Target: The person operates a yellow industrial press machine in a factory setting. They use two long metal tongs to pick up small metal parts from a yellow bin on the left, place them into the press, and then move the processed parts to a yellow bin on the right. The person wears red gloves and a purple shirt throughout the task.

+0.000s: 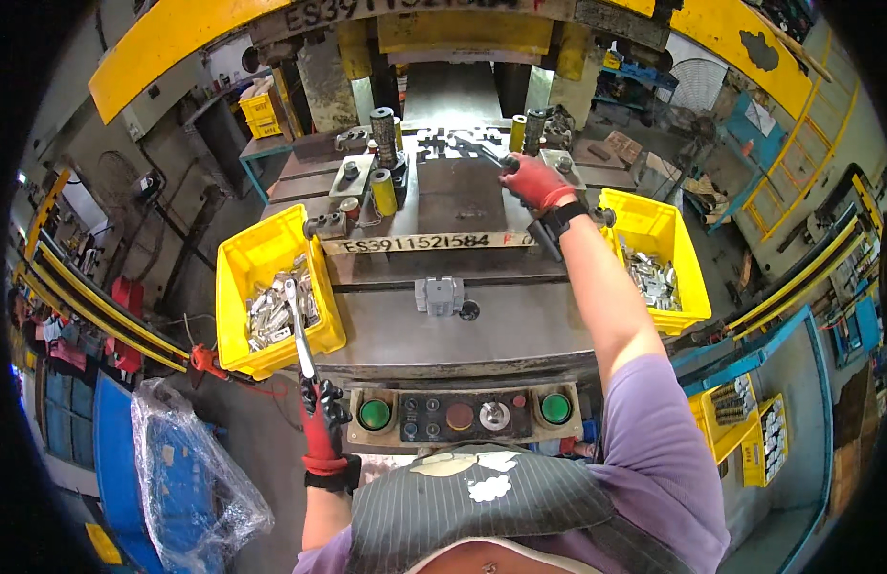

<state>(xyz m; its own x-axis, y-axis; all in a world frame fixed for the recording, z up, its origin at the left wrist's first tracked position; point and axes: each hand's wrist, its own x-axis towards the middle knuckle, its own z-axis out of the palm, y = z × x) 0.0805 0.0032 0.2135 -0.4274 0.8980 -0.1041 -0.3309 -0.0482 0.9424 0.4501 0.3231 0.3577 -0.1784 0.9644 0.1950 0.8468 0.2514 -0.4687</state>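
Observation:
My left hand, in a red and black glove, is closed round the lower end of a long silver tool with a rounded tip. That tip is over the metal parts piled in the left yellow bin. My right hand, in a red glove, reaches forward into the press, closed on a slim grey tool; its exact kind is unclear. A dark handle shows below the wrist. The tool's far end is over bright cut-out shapes on the die.
Guide posts and yellow cylinders flank the die. At right hangs another yellow bin of metal parts. A grey block sits on the press bed. Nearest me is a control panel with green buttons.

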